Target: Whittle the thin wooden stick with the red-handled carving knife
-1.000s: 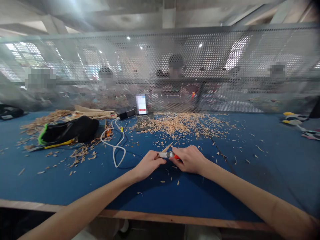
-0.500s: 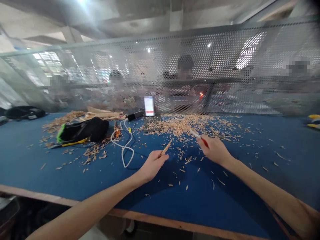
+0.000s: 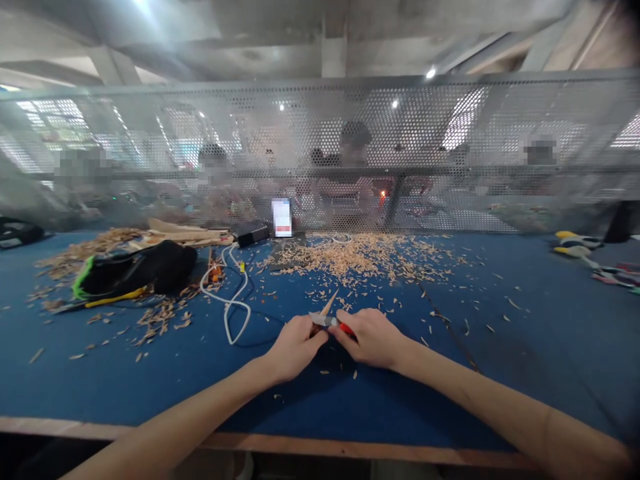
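My left hand (image 3: 295, 348) is closed around a small pointed wooden stick (image 3: 329, 304), whose tip points up and away from me. In my right hand (image 3: 374, 337) is a red-handled knife (image 3: 325, 320), gripped with the fingers wrapped round the handle. Its blade points left and lies across the stick, close to my left fingers. The two hands are nearly touching above the blue table (image 3: 310, 413). Beyond them spreads a heap of wood shavings (image 3: 350, 257).
A lit phone (image 3: 282, 217) stands against the perforated screen (image 3: 420, 127). To the left are a black pouch (image 3: 140, 267), a white cable (image 3: 231, 301), a yellow-handled tool (image 3: 115, 298) and wood strips (image 3: 185, 233). Pliers (image 3: 580, 245) lie at the right. People sit behind the screen.
My right hand has brought the knife left and nearer to me, onto the stick. My left hand has come slightly nearer and lower. The view has turned a little to the right.
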Available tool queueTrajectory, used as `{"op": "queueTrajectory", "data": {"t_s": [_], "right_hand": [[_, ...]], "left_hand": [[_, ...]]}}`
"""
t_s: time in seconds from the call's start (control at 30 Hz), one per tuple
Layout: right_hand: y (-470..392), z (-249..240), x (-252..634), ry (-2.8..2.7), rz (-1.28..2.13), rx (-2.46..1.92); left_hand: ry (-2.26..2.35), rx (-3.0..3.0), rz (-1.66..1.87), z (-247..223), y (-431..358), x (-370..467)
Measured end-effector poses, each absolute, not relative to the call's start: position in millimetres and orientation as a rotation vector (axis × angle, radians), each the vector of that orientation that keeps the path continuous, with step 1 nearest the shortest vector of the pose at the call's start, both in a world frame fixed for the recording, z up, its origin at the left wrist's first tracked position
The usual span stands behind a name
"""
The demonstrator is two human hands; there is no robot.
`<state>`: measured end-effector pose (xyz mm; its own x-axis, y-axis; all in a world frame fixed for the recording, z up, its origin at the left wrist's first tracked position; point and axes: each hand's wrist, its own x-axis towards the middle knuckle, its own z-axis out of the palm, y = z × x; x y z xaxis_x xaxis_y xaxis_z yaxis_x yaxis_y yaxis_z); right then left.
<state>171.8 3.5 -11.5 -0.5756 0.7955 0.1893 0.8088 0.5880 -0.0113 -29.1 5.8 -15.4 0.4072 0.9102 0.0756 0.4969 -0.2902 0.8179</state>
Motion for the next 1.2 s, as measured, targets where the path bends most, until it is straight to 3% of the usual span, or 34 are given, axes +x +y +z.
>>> {"op": "queueTrajectory", "data": {"t_s": [0.5, 0.63, 0.77, 1.2], "right_hand": [[30, -14, 187, -2.697, -0.196, -1.35], [65, -2, 238, -2.336, -0.202, -1.746], [87, 4, 283, -1.995, -0.241, -1.672], [11, -8, 184, -2.584, -0.156, -1.353]], "left_hand": [[1.316, 1.79, 0.701, -13, 4, -30], [1.411, 1.866, 0.703, -10, 3, -32], [1.298, 1.853, 0.79, -14, 10, -32], [0.929, 1.748, 0.798, -20, 12, -33]]}}
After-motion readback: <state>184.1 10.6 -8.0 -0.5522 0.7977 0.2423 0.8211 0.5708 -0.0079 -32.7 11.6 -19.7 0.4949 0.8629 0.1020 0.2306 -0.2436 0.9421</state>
